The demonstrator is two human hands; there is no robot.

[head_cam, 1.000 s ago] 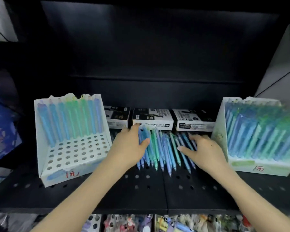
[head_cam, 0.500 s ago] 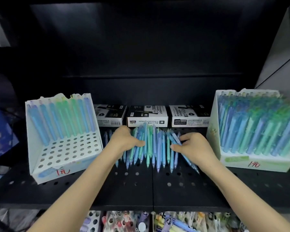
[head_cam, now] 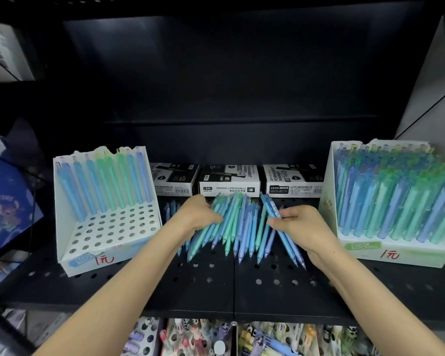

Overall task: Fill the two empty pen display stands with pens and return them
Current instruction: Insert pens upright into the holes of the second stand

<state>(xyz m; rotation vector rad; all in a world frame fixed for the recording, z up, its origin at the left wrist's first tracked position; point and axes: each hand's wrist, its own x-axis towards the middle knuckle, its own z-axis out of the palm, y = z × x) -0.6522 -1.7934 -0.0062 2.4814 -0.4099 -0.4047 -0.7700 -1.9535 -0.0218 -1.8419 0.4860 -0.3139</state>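
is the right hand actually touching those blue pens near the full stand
Touching. In the head view the right hand pinches a few blue pens between its thumb and curled fingers.

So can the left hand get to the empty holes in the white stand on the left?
Probably yes. The left hand is just beside the left stand, whose front holes are open from above, with nothing between them. It is gripping loose pens, though.

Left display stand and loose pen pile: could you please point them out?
left display stand (head_cam: pixel 113 232), head view, bare perforated floor.
loose pen pile (head_cam: pixel 238 222), head view, middle of the pens.
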